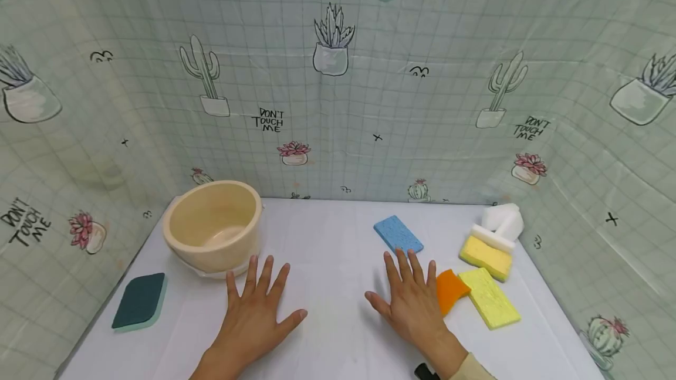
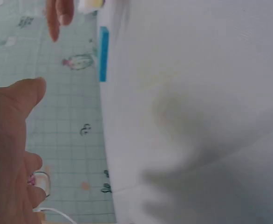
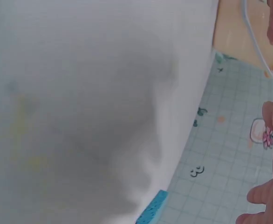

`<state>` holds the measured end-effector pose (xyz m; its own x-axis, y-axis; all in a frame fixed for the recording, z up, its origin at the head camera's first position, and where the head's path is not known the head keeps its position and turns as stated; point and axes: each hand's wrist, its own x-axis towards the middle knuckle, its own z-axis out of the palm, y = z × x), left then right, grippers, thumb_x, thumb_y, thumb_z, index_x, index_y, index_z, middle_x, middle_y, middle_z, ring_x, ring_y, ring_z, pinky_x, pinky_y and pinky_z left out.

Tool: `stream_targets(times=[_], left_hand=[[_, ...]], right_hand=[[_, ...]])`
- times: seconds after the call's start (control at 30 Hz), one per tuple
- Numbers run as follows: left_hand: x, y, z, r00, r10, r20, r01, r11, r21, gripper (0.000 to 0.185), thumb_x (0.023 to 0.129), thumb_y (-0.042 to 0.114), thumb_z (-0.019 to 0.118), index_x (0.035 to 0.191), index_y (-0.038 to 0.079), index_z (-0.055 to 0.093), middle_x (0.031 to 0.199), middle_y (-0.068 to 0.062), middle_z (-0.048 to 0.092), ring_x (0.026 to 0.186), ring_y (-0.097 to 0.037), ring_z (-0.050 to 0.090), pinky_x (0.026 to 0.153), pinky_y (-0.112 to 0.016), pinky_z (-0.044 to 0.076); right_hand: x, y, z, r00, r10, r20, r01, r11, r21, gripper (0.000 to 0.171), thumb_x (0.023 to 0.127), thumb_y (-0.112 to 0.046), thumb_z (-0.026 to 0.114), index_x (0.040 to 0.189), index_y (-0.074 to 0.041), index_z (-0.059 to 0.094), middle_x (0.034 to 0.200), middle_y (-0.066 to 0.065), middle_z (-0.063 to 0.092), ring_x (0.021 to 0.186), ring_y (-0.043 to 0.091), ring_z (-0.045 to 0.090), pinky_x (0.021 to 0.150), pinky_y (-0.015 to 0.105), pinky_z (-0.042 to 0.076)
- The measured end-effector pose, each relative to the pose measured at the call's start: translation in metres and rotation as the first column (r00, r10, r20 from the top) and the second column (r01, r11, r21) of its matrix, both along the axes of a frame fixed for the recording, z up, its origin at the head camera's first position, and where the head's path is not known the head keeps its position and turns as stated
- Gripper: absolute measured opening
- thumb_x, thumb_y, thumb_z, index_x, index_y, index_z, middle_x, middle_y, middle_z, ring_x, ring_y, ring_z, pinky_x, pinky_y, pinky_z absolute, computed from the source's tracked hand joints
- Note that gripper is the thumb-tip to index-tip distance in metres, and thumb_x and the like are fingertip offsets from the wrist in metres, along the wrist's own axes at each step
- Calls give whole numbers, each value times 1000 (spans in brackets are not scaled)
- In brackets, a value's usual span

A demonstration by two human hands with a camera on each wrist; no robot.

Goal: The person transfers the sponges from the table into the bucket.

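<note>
Both hands flat and spread on the table (image 1: 338,233), left hand (image 1: 256,309) by the bowl (image 1: 213,227), right hand (image 1: 412,304) touching the orange sponge (image 1: 450,289), nothing gripped; next looks like a sponge pick-up.

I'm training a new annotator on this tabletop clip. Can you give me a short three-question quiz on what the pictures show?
1. True or false: the left hand grips the beige bowl.
2. Which sponge lies nearest the right hand? A) the dark green sponge B) the orange sponge C) the blue sponge
3. Fill in: both hands lie with fingers ____ on the white table.

Key: 1 false, it lies flat, just short of the bowl. 2 B. 3 spread.
</note>
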<state>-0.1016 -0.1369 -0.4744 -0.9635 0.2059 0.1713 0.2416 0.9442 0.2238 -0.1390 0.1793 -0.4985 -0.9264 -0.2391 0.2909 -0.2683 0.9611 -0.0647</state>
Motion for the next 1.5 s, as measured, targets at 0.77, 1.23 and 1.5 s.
stream_targets(times=[0.77, 1.23, 1.5], left_hand=[[-49, -126, 63, 962, 258, -86, -240, 954, 178, 74, 112, 44, 41, 162, -9, 28, 163, -43, 25, 156, -62, 5, 109, -91, 1], [-84, -169, 59, 958, 203, 202, -240, 954, 178, 84, 113, 49, 25, 161, -16, 4, 166, -44, 5, 156, -60, -2, 120, -80, 8], [-83, -158, 60, 976, 150, 157, -176, 970, 169, 80, 113, 43, 30, 160, -18, 8, 166, -43, 11, 156, -60, 3, 122, -76, 8]], right_hand=[[-59, -130, 62, 954, 300, 28, -295, 949, -108, 75, 111, -52, 44, 165, -1, 31, 172, 17, 32, 160, 37, 29, 127, 69, 19], [-87, -194, 69, 908, 373, 193, -373, 927, -39, 77, 111, -60, 35, 169, -9, 24, 175, 9, 26, 163, 29, 21, 129, 64, 18], [-96, -192, 78, 905, 367, 216, -360, 930, -73, 78, 111, -60, 35, 169, -10, 23, 175, 9, 25, 164, 29, 20, 130, 62, 16]])
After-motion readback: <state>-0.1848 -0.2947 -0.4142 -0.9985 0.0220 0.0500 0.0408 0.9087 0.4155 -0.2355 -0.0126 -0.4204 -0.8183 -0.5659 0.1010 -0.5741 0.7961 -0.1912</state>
